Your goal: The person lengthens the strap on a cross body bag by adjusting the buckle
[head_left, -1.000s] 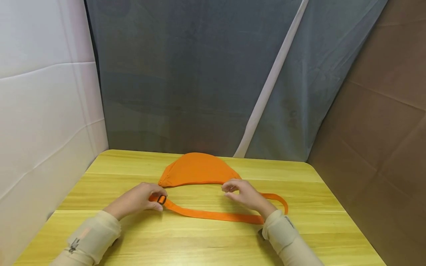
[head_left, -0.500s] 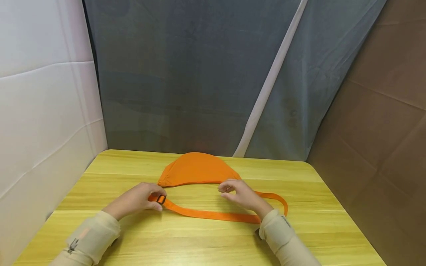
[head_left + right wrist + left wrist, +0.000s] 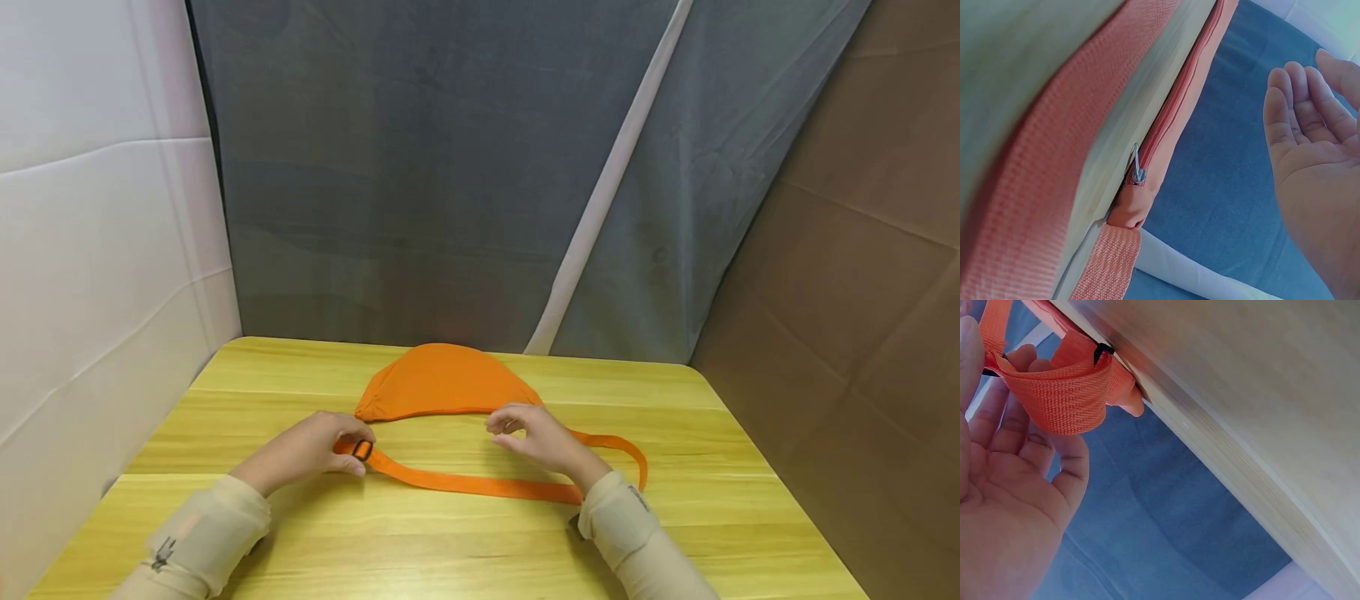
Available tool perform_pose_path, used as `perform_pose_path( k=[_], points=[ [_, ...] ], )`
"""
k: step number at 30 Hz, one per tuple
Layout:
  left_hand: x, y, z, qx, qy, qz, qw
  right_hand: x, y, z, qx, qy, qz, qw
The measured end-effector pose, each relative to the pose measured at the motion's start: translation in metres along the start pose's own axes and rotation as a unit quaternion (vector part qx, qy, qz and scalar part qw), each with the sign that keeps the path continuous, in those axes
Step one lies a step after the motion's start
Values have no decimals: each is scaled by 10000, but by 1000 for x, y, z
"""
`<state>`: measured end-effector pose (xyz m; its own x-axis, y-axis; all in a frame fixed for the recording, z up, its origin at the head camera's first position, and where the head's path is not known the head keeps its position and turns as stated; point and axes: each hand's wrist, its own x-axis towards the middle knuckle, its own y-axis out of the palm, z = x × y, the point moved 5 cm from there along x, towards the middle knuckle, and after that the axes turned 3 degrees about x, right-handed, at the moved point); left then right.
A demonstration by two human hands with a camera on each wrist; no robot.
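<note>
An orange waist bag (image 3: 450,383) lies flat near the far side of the table, curved edge away from me. Its webbing strap (image 3: 480,485) loops toward me; a black slider buckle (image 3: 363,451) sits on it at the left. My left hand (image 3: 318,450) holds the strap's left end beside the buckle; in the left wrist view, fingers pass behind the folded webbing (image 3: 1063,400). My right hand (image 3: 543,437), fingers loosely bent and holding nothing, hovers just in front of the bag's right corner. The right wrist view shows the bag's zipper pull (image 3: 1138,165).
The wooden table (image 3: 420,550) has rounded far corners. A grey-blue cloth (image 3: 450,167) hangs behind it, with a white cloth (image 3: 105,250) on the left and a brown one (image 3: 847,333) on the right.
My right hand has drifted slightly left. The left hand, bag and strap look almost the same as before.
</note>
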<state>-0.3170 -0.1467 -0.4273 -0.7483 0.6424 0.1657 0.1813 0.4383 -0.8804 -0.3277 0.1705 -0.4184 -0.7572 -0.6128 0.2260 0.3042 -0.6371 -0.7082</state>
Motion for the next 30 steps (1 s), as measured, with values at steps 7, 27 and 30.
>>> perform_pose_path(
  k=[7, 27, 30],
  points=[
    [-1, 1, 1, -8, 14, -17, 10000, 4, 4, 2, 25, -43, -12, 10000],
    [3, 0, 2, -9, -84, 18, 10000, 12, 13, 9, -4, -139, 75, 9999],
    [3, 0, 2, -29, -109, 5, 9999, 13, 14, 10, 9, -118, 89, 9999]
  ],
)
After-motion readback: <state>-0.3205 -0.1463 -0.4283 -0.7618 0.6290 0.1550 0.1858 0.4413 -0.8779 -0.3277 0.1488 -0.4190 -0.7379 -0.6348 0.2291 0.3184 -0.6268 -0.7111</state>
